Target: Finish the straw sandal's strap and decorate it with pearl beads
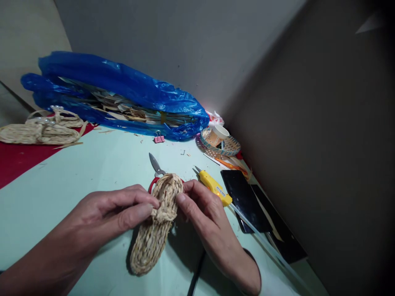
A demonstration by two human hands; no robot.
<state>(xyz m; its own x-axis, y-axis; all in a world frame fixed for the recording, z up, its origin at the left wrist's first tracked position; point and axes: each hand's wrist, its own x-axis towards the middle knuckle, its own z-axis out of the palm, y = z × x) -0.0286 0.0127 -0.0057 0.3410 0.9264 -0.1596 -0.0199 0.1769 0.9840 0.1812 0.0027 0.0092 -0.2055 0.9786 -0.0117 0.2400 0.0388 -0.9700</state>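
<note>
A small braided straw slipper (152,242) lies tilted in front of me, its toe end pointing away and a knotted strap across its middle. My left hand (120,213) is closed, with thumb and forefinger pinching the strap at its left side. On the right, my right hand (203,216) is closed on the sole's edge near the toe, thumb on top. Partly hidden behind the toe are scissors (156,164) with red handles. Just beyond my right hand lies a yellow glue gun (215,187) with a clear glue stick trailing from it.
A blue plastic bag (129,78) of dry fibre strips stands at the back. Finished-looking straw slippers (40,133) with pearl beads sit at left on red cloth. A pink binder clip (159,138), a woven basket (233,146) with a white cup (220,131) and a black phone (245,201) lie about.
</note>
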